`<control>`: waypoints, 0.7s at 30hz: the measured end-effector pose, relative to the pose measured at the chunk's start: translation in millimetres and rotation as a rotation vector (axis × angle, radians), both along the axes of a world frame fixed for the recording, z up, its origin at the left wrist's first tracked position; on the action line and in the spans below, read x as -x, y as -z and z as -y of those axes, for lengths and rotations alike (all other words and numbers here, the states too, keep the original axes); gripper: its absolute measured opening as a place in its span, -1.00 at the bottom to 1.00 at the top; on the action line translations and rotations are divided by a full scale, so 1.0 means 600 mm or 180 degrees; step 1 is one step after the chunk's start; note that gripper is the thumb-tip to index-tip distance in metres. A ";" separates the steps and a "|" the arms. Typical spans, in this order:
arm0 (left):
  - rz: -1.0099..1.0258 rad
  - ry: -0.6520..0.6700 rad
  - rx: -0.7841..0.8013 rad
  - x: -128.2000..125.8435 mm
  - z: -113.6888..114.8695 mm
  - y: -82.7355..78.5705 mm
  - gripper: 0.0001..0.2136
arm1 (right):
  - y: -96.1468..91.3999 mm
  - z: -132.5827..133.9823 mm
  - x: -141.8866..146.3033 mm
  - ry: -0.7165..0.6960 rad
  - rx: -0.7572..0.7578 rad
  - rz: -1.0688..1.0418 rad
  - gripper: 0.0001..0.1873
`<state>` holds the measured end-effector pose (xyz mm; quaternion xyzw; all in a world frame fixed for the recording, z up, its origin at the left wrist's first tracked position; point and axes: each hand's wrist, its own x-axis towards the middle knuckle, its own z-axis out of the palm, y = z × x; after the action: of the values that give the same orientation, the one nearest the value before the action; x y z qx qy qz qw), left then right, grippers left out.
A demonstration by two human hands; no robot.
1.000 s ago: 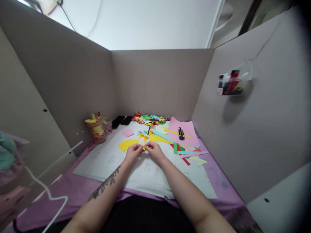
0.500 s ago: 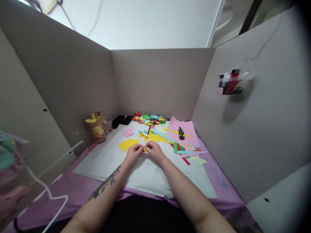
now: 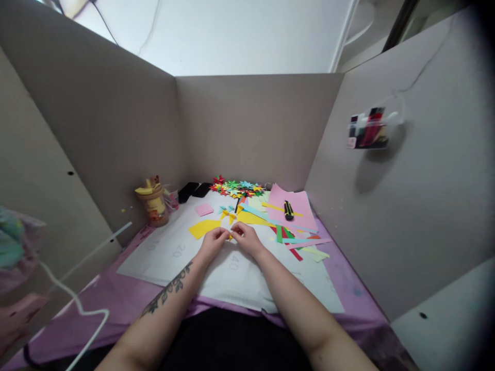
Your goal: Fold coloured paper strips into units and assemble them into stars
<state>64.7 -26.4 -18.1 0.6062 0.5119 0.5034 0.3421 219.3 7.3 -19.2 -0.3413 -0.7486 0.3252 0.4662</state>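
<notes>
"Only my view has tipped slightly since the earlier frame. Hands?"

"Left hand (image 3: 215, 239) pinches a small yellow folded-paper piece (image 3: 231, 237) over the white paper sheet (image 3: 162, 264); I can't tell whether the right hand (image 3: 247, 239), fingertips beside it, grips too."

"Risk?"

"An uneven pull could open the fold, I judge. Multicoloured paper strips (image 3: 294, 240) clutter the right side, with a black-and-yellow plastic cutter (image 3: 289, 211) beyond."

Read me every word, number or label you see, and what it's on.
"20": white sheet, left part.
"40": same sheet, near its middle.
Too faint, blurred or small to read: the sheet's other marks, print on the brown cup and the hanging container.
</notes>
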 end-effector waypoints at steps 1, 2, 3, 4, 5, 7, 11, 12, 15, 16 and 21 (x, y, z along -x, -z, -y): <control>0.0004 -0.0031 0.0001 0.000 -0.001 0.000 -0.78 | 0.000 0.000 0.001 0.0013 0.0041 -0.0035 -0.92; 0.0007 -0.0065 -0.0001 0.001 -0.002 0.001 -0.78 | 0.000 0.000 0.001 0.0027 0.0080 -0.0069 -0.92; 0.0012 -0.0103 -0.0006 0.001 -0.002 0.001 -0.78 | -0.001 -0.001 0.002 0.0042 0.0119 -0.0102 -0.92; 0.0018 -0.0146 -0.0014 0.002 -0.003 0.001 -0.78 | -0.001 -0.001 0.002 0.0060 0.0156 -0.0137 -0.92; 0.0025 -0.0192 -0.0022 0.002 -0.003 0.001 -0.77 | 0.000 -0.002 0.002 0.0076 0.0193 -0.0176 -0.92; 0.0042 -0.0269 -0.0037 0.003 -0.004 0.001 -0.77 | 0.001 -0.002 0.003 0.0098 0.0266 -0.0259 -0.91; 0.0075 -0.0373 -0.0092 0.003 -0.004 0.003 -0.77 | 0.004 -0.003 0.005 0.0066 0.0377 -0.0406 -0.92; 0.0083 -0.0405 -0.0110 0.002 -0.005 0.004 -0.77 | 0.005 -0.003 0.005 0.0042 0.0395 -0.0433 -0.93; 0.0101 -0.0506 -0.0161 0.000 -0.007 0.007 -0.77 | 0.006 -0.002 0.007 -0.0036 0.0444 -0.0499 -0.93; 0.0105 -0.0534 -0.0175 0.000 -0.008 0.008 -0.77 | 0.006 -0.002 0.008 -0.0056 0.0460 -0.0516 -0.93; 0.0079 -0.0618 -0.0235 -0.004 -0.007 0.008 -0.77 | 0.009 0.001 0.012 -0.0131 0.0529 -0.0563 -0.93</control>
<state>66.9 -22.2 -23.1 0.5597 0.5450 0.5602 0.2755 212.0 6.5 -24.5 -0.3333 -0.6819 0.4245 0.4938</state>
